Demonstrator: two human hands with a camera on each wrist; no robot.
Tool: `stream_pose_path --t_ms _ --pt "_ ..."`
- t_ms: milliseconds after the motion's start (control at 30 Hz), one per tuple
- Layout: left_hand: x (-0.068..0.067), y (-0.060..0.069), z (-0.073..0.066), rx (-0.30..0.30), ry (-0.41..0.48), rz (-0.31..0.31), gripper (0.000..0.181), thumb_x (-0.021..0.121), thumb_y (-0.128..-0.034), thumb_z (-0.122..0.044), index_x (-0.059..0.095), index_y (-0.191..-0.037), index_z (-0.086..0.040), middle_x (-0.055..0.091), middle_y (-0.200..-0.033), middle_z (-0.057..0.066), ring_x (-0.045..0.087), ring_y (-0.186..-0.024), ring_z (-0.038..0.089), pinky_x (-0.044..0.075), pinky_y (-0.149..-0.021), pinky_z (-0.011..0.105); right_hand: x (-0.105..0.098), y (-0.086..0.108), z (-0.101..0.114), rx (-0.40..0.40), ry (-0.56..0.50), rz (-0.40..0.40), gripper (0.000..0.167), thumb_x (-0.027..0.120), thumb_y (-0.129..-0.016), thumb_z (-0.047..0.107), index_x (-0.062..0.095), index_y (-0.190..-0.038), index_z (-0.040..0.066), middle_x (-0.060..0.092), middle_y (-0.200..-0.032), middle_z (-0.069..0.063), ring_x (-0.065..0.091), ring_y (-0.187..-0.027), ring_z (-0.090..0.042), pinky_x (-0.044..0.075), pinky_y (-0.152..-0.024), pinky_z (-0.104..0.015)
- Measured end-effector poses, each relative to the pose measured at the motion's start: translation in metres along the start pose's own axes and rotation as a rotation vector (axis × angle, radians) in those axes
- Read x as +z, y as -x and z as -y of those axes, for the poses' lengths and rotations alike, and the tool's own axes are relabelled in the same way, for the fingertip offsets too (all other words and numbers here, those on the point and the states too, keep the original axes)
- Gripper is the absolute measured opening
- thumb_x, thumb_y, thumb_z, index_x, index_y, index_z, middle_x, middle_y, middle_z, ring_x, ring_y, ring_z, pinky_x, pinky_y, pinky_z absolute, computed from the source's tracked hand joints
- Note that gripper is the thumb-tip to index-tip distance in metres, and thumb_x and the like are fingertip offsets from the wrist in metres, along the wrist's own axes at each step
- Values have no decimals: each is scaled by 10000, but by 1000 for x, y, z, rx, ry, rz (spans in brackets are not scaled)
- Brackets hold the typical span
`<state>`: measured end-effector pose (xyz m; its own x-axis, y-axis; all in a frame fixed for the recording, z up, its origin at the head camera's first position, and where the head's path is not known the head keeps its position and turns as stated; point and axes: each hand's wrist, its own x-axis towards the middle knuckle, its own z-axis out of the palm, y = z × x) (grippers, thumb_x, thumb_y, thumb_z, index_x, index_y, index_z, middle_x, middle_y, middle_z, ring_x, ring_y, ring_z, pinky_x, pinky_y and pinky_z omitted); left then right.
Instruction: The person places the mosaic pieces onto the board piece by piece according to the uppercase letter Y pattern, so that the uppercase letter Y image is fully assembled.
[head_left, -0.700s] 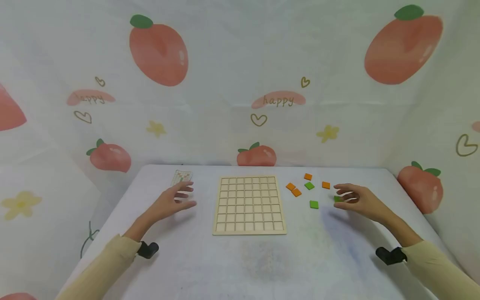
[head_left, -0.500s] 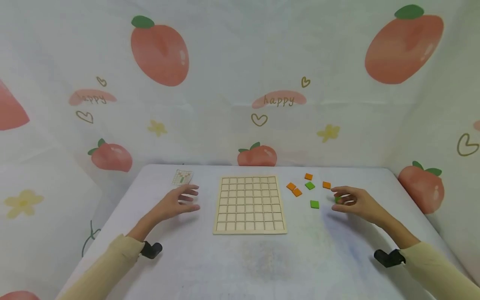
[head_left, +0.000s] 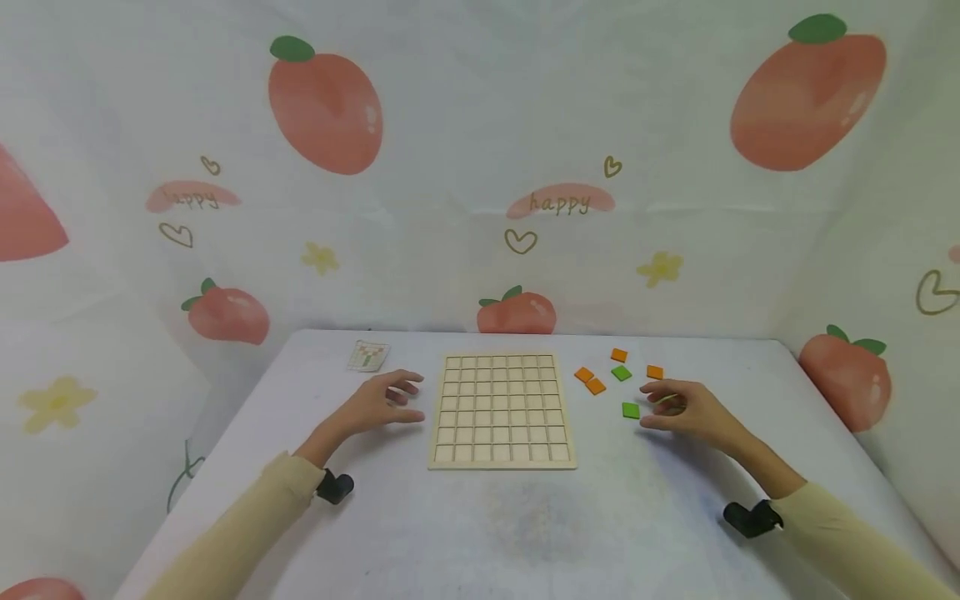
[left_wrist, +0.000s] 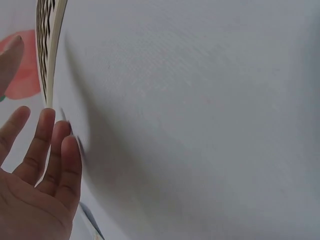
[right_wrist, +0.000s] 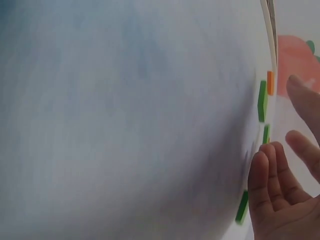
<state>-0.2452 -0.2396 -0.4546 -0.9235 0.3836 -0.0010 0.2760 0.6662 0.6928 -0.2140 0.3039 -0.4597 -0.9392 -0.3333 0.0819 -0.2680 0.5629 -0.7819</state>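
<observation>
A pale wooden grid board (head_left: 501, 408) lies mid-table, its squares bare. My left hand (head_left: 381, 404) hovers just left of the board, fingers relaxed and apart, holding nothing; the left wrist view shows its spread fingers (left_wrist: 37, 150) near the board's edge (left_wrist: 55, 55). On the right, my right hand (head_left: 690, 410) hovers with loosely bent fingers and nothing in its grasp, beside a green tile (head_left: 631, 410). Another green tile (head_left: 621, 373) and several orange tiles (head_left: 596, 386) lie between hand and board. In the right wrist view, a green tile (right_wrist: 242, 207) shows below the fingers (right_wrist: 272, 175).
A small patterned card (head_left: 368, 356) lies at the table's back left. Behind the white table (head_left: 525, 533) hangs a pale cloth (head_left: 465, 108) printed with peaches.
Both hands have moved inward: the left hand rightward toward the board, the right hand leftward toward the near green tile. The tiles and board have stayed in place.
</observation>
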Motion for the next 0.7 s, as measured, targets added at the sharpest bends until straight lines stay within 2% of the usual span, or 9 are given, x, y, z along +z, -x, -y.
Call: stream_pose_path --t_ms 200,367,700 --pt "8 -10 -2 22 -45 -13 642 899 -789 -292 630 -1327 -65 675 -1143 67 640 -1038 275 502 -918 447 10 -7 2 -12 -16 -7 497 881 -805 134 670 -1209 -66 676 -1099 -166 641 -891 -255 528 -756 -256" --pt "14 -18 1 63 -73 -22 611 912 -773 -281 660 -1289 -70 685 -1094 38 635 -1020 256 494 -920 434 14 -11 7 2 15 -3 472 892 -788 138 693 -1172 -53 689 -1070 -139 630 -858 -223 521 -723 -259" --pt "19 -23 -6 31 -71 -5 602 920 -760 -291 684 -1270 -73 683 -1090 34 626 -1039 269 480 -945 444 16 -16 6 58 62 13 435 891 -795 166 725 -1141 -38 693 -1017 -79 596 -859 -229 502 -691 -264"
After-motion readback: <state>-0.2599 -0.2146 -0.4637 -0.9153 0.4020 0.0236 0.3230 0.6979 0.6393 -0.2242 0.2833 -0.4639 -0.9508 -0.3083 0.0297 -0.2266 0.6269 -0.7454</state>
